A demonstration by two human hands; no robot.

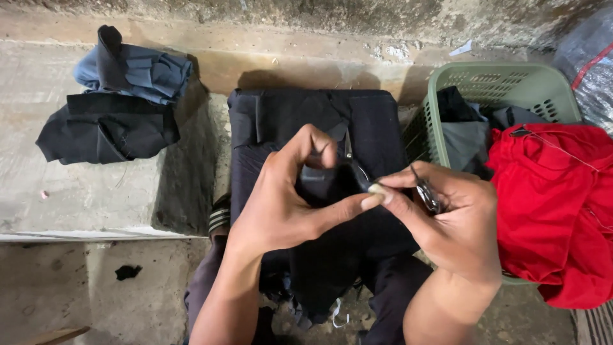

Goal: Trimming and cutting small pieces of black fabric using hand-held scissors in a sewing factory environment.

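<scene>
My left hand (287, 201) pinches a fold of black cloth (332, 182) between thumb and fingers, lifted just above my lap. My right hand (450, 220) meets it from the right; its thumb and forefinger touch the cloth's edge while the palm holds small metal thread snips (426, 191). The cloth belongs to a larger black garment (306, 118) spread over my knees, reaching towards the wall.
A green plastic basket (504, 80) at the right holds dark clothes, with red fabric (555, 204) draped over its rim. On the concrete ledge (76, 191) at the left lie a blue-grey folded garment (137, 67) and a black one (105, 128). A rough wall runs behind.
</scene>
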